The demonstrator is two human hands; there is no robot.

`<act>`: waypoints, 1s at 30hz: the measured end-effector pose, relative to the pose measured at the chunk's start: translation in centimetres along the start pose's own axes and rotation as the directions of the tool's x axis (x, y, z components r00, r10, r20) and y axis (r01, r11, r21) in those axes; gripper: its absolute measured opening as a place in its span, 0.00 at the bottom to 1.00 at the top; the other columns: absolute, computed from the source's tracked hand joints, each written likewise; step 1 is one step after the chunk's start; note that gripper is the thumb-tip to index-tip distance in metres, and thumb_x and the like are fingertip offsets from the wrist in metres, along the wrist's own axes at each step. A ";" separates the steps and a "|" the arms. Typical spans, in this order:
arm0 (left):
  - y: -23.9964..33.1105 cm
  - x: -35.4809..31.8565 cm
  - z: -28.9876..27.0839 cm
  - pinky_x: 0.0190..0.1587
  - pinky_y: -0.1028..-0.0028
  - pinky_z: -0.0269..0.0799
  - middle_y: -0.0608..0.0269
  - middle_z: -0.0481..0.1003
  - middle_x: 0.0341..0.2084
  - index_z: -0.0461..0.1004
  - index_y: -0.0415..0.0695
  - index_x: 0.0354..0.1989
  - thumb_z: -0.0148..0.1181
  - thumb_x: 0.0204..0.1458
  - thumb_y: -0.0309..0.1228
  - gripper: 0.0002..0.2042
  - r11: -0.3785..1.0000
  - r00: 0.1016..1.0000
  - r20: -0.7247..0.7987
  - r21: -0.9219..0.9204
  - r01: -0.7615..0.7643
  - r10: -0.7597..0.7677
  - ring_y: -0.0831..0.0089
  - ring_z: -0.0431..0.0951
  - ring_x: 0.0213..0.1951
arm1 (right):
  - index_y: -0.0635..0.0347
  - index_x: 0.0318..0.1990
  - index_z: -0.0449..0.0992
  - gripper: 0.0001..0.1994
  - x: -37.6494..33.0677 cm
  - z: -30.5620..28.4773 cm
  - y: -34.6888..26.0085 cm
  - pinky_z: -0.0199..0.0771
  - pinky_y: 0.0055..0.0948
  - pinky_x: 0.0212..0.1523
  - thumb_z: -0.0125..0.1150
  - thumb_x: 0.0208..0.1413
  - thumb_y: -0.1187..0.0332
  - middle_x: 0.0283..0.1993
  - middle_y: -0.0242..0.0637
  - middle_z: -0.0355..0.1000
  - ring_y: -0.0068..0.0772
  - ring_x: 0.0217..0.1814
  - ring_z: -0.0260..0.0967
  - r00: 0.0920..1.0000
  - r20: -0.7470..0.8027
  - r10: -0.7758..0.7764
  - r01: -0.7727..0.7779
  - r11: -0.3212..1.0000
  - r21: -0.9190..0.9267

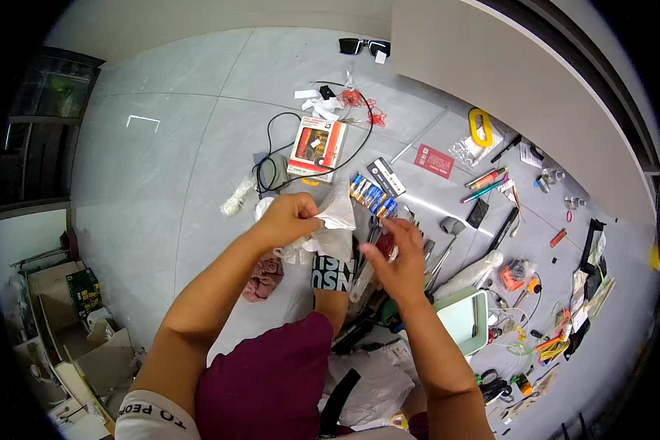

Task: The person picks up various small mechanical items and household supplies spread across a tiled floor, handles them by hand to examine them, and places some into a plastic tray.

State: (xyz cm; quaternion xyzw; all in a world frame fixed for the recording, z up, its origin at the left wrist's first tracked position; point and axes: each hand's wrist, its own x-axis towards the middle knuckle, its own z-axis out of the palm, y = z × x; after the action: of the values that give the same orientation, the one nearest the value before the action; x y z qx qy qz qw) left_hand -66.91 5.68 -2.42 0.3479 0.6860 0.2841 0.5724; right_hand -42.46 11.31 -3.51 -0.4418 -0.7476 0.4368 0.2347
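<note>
My left hand (290, 218) pinches a crumpled white plastic bag (336, 213), which hangs between my two hands above the floor. To its right my right hand (402, 262) is raised with thumb and fingers apart, and no held thing shows in it. A row of blue and orange batteries (372, 196) lies just beyond its fingertips. Beside them rests a black and white card (386, 177). Partly hidden under my right hand are several long tools and a dark red thing that I cannot make out. A dusty pink cloth (264, 279) lies below my left wrist.
An orange and white box (317, 149) lies ahead with a black cable (359, 143) looped around it. At the right stand a pale green tray (466, 323) and scattered small tools, pens (485, 177) and packets. Sunglasses (363, 47) lie at the far edge beside a grey cabinet (506, 81).
</note>
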 end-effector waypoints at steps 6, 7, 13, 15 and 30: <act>0.1 0.4 2.9 0.27 0.78 0.66 0.68 0.72 0.21 0.72 0.39 0.30 0.65 0.45 0.31 0.11 0.989 0.989 0.067 0.059 -0.135 0.131 0.82 0.68 0.24 | 0.66 0.44 0.72 0.14 -0.2 3.9 2.1 0.70 0.35 0.35 0.56 0.47 0.76 0.33 0.51 0.73 0.47 0.34 0.73 0.989 0.022 0.145 -0.144 0.989 -0.034; 0.0 0.0 2.8 0.27 0.78 0.66 0.68 0.72 0.21 0.72 0.39 0.30 0.66 0.45 0.33 0.12 0.991 0.987 0.088 -0.011 -0.137 0.137 0.82 0.68 0.24 | 0.65 0.42 0.74 0.12 -0.1 3.7 2.0 0.70 0.35 0.32 0.55 0.47 0.76 0.29 0.48 0.73 0.45 0.30 0.73 0.984 -0.055 0.172 -0.173 0.985 -0.011; -9.5 -5.0 1.5 0.50 0.58 0.64 0.46 0.69 0.44 0.65 0.38 0.48 0.68 0.39 0.42 0.30 0.690 0.763 -0.562 0.689 0.220 0.318 0.53 0.68 0.49 | 0.67 0.35 0.74 0.10 -1.6 3.0 2.7 0.69 0.35 0.31 0.54 0.48 0.70 0.26 0.48 0.73 0.46 0.28 0.72 0.915 0.012 0.402 -0.402 0.915 0.016; -13.2 -6.4 2.2 0.52 0.56 0.62 0.44 0.67 0.47 0.59 0.39 0.53 0.69 0.37 0.43 0.36 0.647 0.716 -0.671 0.635 0.422 0.191 0.49 0.67 0.50 | 0.66 0.37 0.73 0.10 -2.4 3.4 3.1 0.69 0.35 0.31 0.53 0.47 0.71 0.26 0.48 0.73 0.45 0.27 0.72 0.934 0.038 0.355 -0.355 0.935 0.001; -11.8 -5.4 -1.0 0.53 0.59 0.63 0.45 0.65 0.49 0.63 0.43 0.54 0.65 0.41 0.47 0.33 0.769 0.753 -0.559 0.629 0.112 0.348 0.49 0.64 0.52 | 0.67 0.34 0.73 0.12 -2.8 5.0 -0.1 0.69 0.36 0.31 0.57 0.48 0.66 0.24 0.48 0.72 0.48 0.26 0.71 0.927 0.006 0.376 -0.371 0.917 -0.146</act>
State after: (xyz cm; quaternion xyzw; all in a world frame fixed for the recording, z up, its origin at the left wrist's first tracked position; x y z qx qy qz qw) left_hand -69.17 -5.71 -8.32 0.4432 0.8689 0.1788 0.1290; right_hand -44.77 6.70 -5.85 -0.5843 -0.6827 0.4267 0.1022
